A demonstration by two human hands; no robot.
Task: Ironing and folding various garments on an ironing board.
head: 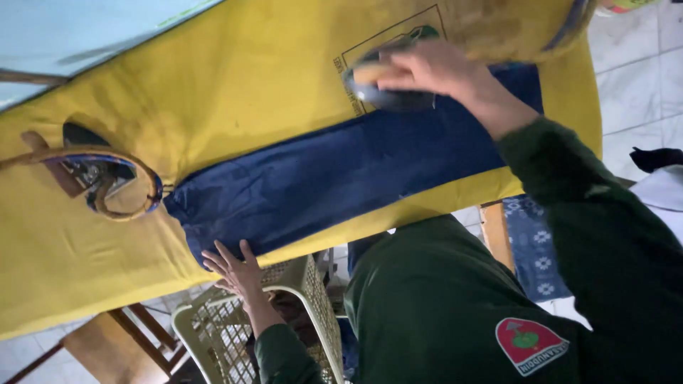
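Observation:
A long navy blue garment [334, 178] lies flat on a board covered with yellow cloth [213, 85]. My right hand [427, 67] grips the handle of a dark clothes iron [388, 96], which presses on the far end of the garment. The fingers of my left hand [238, 274] are spread, and the hand rests flat on the near end of the garment at the edge of the yellow cloth. Both arms are in dark green sleeves.
A round woven ring [107, 185] with a dark object inside sits on the yellow cloth to the left. A white plastic laundry basket [213, 327] stands below the board, beside a wooden seat [99, 345]. A blue patterned cloth [533, 249] and tiled floor [640, 64] are at the right.

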